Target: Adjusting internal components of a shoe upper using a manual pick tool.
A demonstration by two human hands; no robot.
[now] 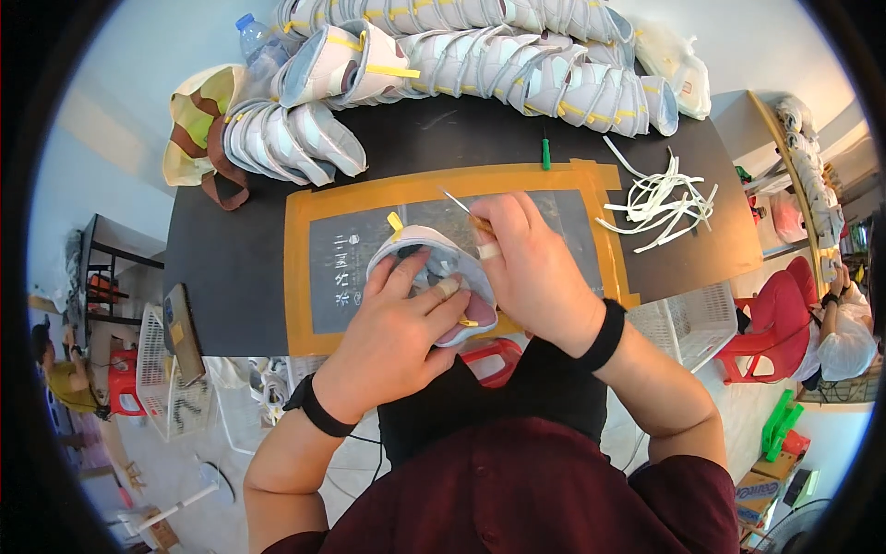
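Note:
A pale shoe upper point(473, 268) with a grey lining and yellow pull tabs lies on the taped sheet at the near middle of the table. My left hand point(406, 309) grips it, fingers reaching over its opening and into the inside. Tape wraps one of those fingers. Just right of the shoe upper, my right hand point(531, 258) is closed around an awl-like tool point(459, 203) with a thin metal shaft and a brown handle. The shaft points up and left, apart from the shoe upper. My palm hides most of its handle.
Nested rows of shoe uppers point(517, 74) line the table's back. A green-handled tool point(545, 154) and a pile of white laces point(660, 203) lie to the right. Orange tape point(298, 268) frames the sheet. A phone point(183, 332) rests at the left edge; white baskets point(706, 319) stand below.

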